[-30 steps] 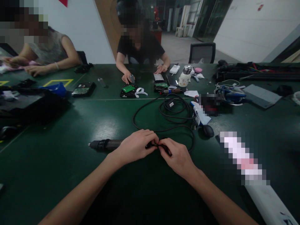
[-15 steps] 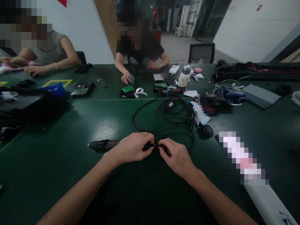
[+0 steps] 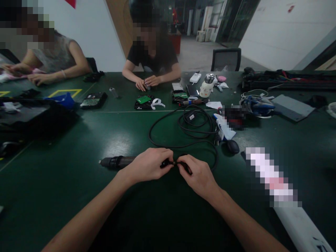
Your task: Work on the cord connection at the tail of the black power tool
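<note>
A dark electric screwdriver (image 3: 118,162) lies along the table with its bit end pointing left. My left hand (image 3: 149,163) is closed around its rear part, and the black tail end shows past my thumb and fingertips. Facing it, my right hand (image 3: 198,172) pinches the black plug end of a power cable (image 3: 215,154). A small metallic bit shows between the two sets of fingertips, where the plug and the screwdriver's tail meet or nearly meet; I cannot tell which. My fingers hide most of the plug.
Beyond my hands lies the coiled cable, with a black computer mouse (image 3: 232,146) to the right. A long white box (image 3: 301,224) slants at the lower right. Across the green table (image 3: 126,122), two people sit near circuit-board units (image 3: 144,100) and a white bottle (image 3: 206,89).
My hands hold almost the same pose. The person opposite has brought both hands together over a small grey part, drawing it slightly back from the circuit-board unit.
</note>
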Action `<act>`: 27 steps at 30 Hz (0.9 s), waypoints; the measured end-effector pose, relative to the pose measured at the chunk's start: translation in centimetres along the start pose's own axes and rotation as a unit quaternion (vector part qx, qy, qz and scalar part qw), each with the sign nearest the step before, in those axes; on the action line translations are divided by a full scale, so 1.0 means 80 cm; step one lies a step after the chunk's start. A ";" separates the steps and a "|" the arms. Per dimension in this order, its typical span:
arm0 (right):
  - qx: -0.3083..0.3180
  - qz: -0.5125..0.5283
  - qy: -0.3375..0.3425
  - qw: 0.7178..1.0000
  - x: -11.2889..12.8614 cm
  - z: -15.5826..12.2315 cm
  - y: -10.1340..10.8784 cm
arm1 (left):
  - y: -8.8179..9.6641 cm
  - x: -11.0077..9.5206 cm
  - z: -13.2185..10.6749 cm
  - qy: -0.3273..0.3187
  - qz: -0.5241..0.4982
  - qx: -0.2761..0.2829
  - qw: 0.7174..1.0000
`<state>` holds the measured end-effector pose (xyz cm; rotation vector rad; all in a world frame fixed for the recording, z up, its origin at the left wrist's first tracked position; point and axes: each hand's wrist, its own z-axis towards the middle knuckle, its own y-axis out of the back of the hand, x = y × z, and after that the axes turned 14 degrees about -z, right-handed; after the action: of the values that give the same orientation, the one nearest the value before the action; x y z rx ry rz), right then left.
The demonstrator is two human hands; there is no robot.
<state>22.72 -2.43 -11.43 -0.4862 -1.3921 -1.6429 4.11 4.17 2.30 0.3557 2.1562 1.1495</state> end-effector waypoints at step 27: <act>-0.003 -0.012 0.004 1.000 0.000 0.001 0.002 | 0.001 -0.003 0.001 -0.004 -0.011 -0.001 1.000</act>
<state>22.81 -2.32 -11.31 -0.4676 -1.3928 -1.6666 4.30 4.14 2.47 0.3325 2.1468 1.1370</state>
